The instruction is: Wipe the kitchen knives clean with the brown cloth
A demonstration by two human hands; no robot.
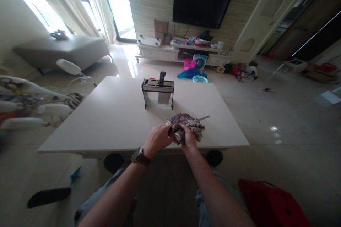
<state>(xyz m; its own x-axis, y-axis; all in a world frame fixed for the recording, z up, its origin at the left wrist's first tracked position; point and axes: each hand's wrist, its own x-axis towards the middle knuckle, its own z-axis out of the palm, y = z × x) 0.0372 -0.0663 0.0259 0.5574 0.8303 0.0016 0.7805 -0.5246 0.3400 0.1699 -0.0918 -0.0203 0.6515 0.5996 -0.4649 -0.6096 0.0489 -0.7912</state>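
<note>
A bunched brown and beige cloth (190, 122) is held between my two hands over the front part of the white table. My left hand (160, 136), with a watch on its wrist, has its fingers closed on the cloth's left side. My right hand (189, 138) grips the cloth from the right, its thumb on top. From behind the cloth, a thin metal blade-like piece (204, 117) sticks out to the right; its other end is hidden. Beyond the cloth stands a knife-block-like rack (157, 86) with a dark handle (162, 78) upright in it.
The white table (114, 113) has its front edge close to my body. Small red item behind the rack. On the floor past the table are a pink basket (189, 64), blue plastic (186, 74) and a teal basket (199, 79). A red bag (271, 202) lies at the lower right.
</note>
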